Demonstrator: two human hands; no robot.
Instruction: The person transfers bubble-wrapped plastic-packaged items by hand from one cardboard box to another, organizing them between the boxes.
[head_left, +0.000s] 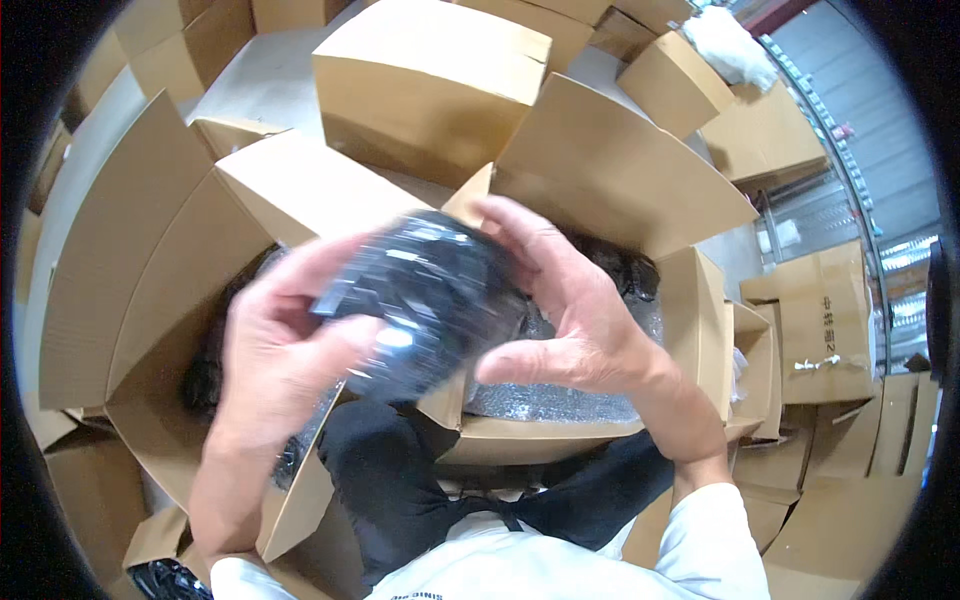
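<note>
A shiny black plastic-wrapped bundle (420,300), blurred by motion, is held up in front of me over two open cardboard boxes. My left hand (300,340) grips its left side, with the thumb across the near face. On the other side my right hand (560,300) has its fingers spread and the thumb apart, close to the bundle's right edge; whether the fingertips touch it is hard to tell. Below, the right open box (690,320) holds bubble wrap (560,400) and a dark wrapped item (630,270). Dark wrapped things (200,385) lie in the left open box (140,350).
Beyond the open boxes stands a large closed carton (420,100). More cartons (820,320) are stacked at the right, beside a metal rack (870,250). A white plastic bag (730,45) sits on boxes at the far right. Black plastic (170,580) shows at lower left.
</note>
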